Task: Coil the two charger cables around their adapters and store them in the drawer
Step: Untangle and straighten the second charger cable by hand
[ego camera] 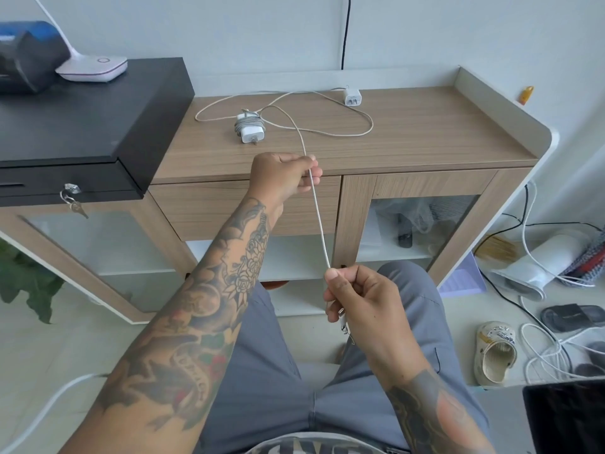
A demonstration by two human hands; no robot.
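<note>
One white adapter [249, 127] lies on the wooden cabinet top [425, 132] with its cable coiled around it. A second white adapter [352, 97] stands near the back wall, and its long cream cable [340, 134] loops loosely over the top. That cable runs off the front edge, stretched taut between my hands. My left hand [284, 175] pinches it in front of the cabinet edge. My right hand [363, 299] grips the cable's end lower down, the plug tip poking out below the fingers. The wooden drawer [209, 208] under the top is shut.
A black box [85, 126] with a keyed lock sits at the left, with a white lamp base [93, 68] on it. Glass-door compartments flank the drawer. Sandals, loose white cables and a white appliance [540, 260] lie on the floor at the right.
</note>
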